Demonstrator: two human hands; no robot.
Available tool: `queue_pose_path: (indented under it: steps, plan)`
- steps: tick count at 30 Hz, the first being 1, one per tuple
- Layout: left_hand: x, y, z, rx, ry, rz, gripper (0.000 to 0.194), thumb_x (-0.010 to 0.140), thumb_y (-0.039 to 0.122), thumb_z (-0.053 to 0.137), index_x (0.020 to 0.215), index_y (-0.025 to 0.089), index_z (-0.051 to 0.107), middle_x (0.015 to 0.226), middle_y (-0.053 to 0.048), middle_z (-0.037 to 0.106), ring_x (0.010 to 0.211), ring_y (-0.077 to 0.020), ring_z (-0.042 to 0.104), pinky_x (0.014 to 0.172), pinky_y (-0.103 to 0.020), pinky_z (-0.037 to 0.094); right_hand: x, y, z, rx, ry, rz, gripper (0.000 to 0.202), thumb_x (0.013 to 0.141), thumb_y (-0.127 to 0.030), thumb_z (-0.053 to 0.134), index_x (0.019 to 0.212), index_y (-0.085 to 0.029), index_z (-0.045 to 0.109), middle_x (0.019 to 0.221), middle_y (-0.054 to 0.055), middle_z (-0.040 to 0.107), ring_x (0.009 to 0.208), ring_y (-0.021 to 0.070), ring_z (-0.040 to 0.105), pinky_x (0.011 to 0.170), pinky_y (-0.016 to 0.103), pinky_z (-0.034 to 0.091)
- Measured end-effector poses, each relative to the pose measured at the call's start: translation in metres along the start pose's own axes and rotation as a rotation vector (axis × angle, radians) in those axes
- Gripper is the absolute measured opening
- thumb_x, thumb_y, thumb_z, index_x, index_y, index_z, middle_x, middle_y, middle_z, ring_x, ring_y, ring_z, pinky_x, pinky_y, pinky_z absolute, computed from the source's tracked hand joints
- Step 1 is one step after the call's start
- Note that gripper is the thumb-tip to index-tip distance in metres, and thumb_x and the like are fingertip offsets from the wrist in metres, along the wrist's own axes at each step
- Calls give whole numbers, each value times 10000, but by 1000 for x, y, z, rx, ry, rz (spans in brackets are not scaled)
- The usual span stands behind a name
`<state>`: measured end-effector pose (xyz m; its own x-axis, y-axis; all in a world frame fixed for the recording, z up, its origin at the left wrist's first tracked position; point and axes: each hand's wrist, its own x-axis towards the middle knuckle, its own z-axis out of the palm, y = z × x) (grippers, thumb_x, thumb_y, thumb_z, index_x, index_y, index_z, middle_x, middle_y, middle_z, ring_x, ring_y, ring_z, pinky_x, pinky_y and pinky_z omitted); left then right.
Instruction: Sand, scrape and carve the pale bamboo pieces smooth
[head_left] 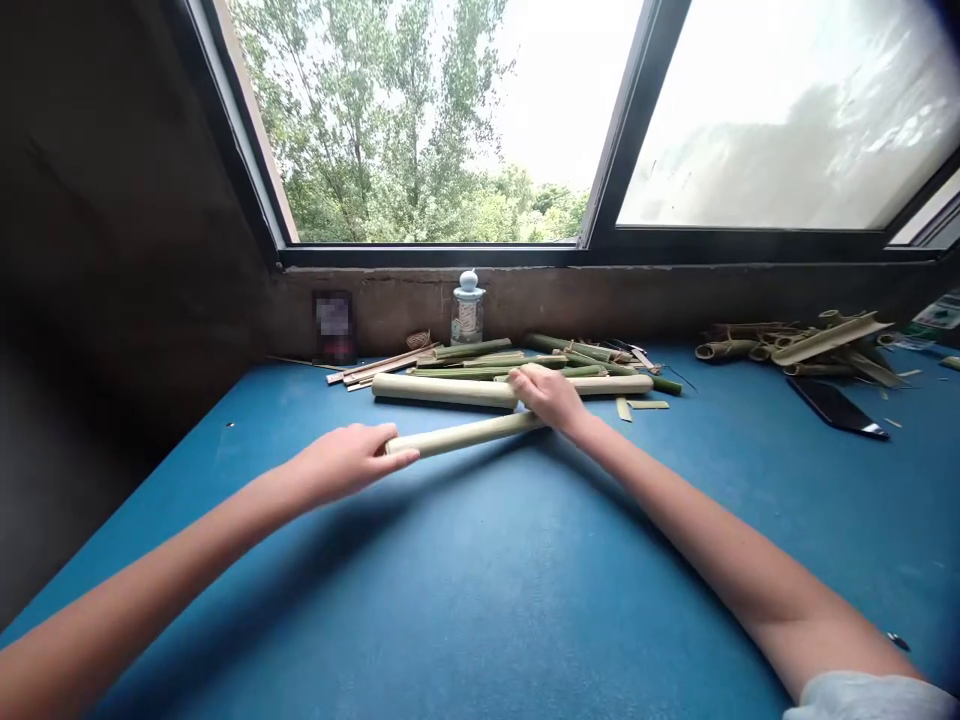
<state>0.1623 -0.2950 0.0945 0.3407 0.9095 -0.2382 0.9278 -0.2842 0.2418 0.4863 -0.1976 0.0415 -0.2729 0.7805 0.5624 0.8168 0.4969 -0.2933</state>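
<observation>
A pale, peeled bamboo tube (472,435) slants across in front of me, its left end lower and nearer. My left hand (360,458) is closed round that left end, thumb along the near side. At the far right end my right hand (550,396) has its fingers wrapped over the tube; they hide its tip. Just behind lies a thicker pale bamboo tube (444,391), its right end beside my right fingers. Another pale bamboo length (615,386) shows to the right of that hand.
Green bamboo sticks (476,350) and thin strips are piled along the wall on the blue table (480,600). A lidded glass jar (468,315) stands behind them. At the right lie split bamboo pieces (817,345) and a black phone (836,406). Small bamboo offcuts (646,405) lie right of centre.
</observation>
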Motion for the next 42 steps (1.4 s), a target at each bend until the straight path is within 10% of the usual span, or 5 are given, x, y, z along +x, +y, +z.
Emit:
queue_pose_path:
  steps: [9,18,26,33,42]
  plan:
    - [-19,-23,67,403,197,200,389,1017,514,324,972,201,550,905,-69,704,762,-240,682,598,-320,347,-57,-118,48,193,-222,-528,434,1047,-362,422,1377,-130,582,1379,116,647,1349,253,541,1178,444,387]
    - [-18,-24,60,309,155,169,350,999,530,363,889,222,487,811,-26,669,686,-221,641,553,-316,256,-62,-8,7,294,-42,-61,391,973,-481,507,1055,-159,714,1126,189,740,1126,378,677,1021,623,491]
    - [-15,-27,63,265,145,242,346,992,532,350,851,227,433,775,-19,645,661,-207,615,562,-310,253,-65,-26,-26,357,-46,178,448,1051,-547,268,1121,-200,543,705,12,690,531,187,681,533,330,585]
    - [-16,-22,62,302,129,305,335,990,514,356,837,226,434,776,-28,654,665,-212,625,567,-315,269,-54,-14,3,128,33,98,467,938,-501,571,1270,-172,581,1400,193,577,1337,376,495,1151,598,335]
    - [-11,-29,68,323,181,375,322,1000,478,343,844,227,471,733,-16,643,626,-201,621,558,-318,332,-72,10,-13,89,-90,16,366,977,-382,516,1312,-239,553,1374,107,593,1281,269,560,1106,458,453]
